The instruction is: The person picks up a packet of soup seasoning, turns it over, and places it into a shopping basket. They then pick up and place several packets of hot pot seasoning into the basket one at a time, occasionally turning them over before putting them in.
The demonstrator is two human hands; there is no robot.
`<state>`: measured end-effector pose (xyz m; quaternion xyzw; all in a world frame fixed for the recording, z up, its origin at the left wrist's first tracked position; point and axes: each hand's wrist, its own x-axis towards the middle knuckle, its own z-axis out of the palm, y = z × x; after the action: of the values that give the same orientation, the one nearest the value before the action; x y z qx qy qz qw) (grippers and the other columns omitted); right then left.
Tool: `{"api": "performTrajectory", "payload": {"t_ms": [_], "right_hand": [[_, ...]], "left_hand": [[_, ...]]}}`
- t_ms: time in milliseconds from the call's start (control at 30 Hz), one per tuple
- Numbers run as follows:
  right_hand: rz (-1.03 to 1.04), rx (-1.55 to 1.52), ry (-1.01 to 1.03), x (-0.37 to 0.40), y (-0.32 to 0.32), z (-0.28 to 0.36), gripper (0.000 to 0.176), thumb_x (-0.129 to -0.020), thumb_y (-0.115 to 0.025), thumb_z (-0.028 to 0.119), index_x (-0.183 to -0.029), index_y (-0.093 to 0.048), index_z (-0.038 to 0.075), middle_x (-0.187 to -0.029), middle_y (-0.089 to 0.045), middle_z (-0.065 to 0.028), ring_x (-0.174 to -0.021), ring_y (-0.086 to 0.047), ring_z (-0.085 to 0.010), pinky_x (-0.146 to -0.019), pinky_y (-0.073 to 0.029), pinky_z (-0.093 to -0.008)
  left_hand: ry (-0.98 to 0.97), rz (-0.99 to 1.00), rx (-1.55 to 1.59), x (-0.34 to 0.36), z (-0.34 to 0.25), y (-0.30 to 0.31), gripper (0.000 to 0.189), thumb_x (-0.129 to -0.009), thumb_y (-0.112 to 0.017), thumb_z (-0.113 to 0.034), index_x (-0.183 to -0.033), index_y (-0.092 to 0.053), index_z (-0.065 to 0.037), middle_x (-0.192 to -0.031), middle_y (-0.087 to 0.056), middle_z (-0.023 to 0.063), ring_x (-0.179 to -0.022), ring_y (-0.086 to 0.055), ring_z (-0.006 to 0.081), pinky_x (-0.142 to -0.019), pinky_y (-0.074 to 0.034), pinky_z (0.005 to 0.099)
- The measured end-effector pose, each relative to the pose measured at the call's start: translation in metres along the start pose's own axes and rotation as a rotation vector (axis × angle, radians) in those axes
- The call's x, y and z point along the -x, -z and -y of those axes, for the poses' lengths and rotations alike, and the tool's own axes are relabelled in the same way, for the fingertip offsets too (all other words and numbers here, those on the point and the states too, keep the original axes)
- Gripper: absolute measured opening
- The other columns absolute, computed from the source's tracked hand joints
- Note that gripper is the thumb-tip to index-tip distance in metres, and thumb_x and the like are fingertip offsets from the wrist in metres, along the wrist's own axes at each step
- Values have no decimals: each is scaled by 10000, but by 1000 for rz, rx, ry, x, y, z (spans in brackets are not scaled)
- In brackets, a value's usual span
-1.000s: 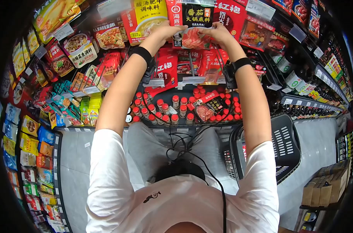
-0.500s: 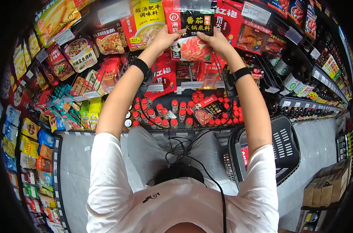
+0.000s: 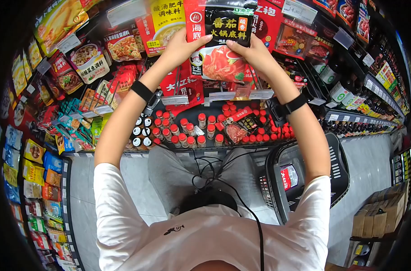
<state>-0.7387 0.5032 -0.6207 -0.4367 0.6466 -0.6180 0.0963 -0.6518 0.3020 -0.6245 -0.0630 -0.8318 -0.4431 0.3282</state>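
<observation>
Both my hands grip a packet of tomato hot pot base (image 3: 223, 58), red and black with a picture of sliced meat, held upright in front of the shelf. My left hand (image 3: 186, 45) clasps its left edge, thumb lying on the front. From the other side my right hand (image 3: 252, 52) pinches the right edge, its thumb also on the front. The fingers behind the packet are hidden. Behind it hang a yellow seasoning packet (image 3: 166, 20) on the left and a red packet (image 3: 267, 22) on the right.
Below the packets stand rows of red-capped jars (image 3: 201, 124), with a dark packet (image 3: 240, 128) lying on them. A black shopping basket (image 3: 277, 198) holding a red packet sits on the floor to my right. Cables (image 3: 210, 169) hang over my lap. Cardboard boxes (image 3: 372, 221) are stacked at far right.
The hot pot base packet has come down and closer to me, held in both hands. My elbows have spread outward, and more of the packet's top shows.
</observation>
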Motion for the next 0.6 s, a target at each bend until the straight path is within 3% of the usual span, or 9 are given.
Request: {"api": "performTrajectory", "payload": {"t_ms": [300,400,500,600], "right_hand": [[11,-50,33,17,0,4,403,-847,-637,218,-1164,-498,9,-1073,-598,-68,-948,-579,-126,-829,-469,-288],[1,-34,74,19,0,6,400,-843,-643,213,-1158,-502,10,-1061,-605,-66,-944,-580,-122,-828,-468,-286],[-23,0,31,32,-3,19,385,-822,-654,151,-1126,-502,-30,-1049,-613,-101,-934,-588,-138,-830,-474,-286],[-3,-44,33,48,-3,15,384,-827,-649,148,-1131,-496,-28,-1056,-610,-97,-934,-583,-128,-820,-478,-282]], "left_hand": [[11,-12,-19,20,-25,-1,395,-796,-671,-358,-945,-596,0,-817,-647,62,-725,-608,118,-670,-486,268],[61,13,-75,25,-37,2,351,-818,-662,-294,-1016,-576,-19,-893,-634,31,-749,-577,66,-610,-460,207],[-18,-37,-89,28,-34,-1,389,-790,-682,-330,-973,-595,2,-844,-649,60,-758,-608,113,-698,-486,273],[42,-5,12,45,-49,-6,375,-784,-693,-299,-975,-593,7,-883,-651,63,-793,-605,110,-726,-487,276]]}}
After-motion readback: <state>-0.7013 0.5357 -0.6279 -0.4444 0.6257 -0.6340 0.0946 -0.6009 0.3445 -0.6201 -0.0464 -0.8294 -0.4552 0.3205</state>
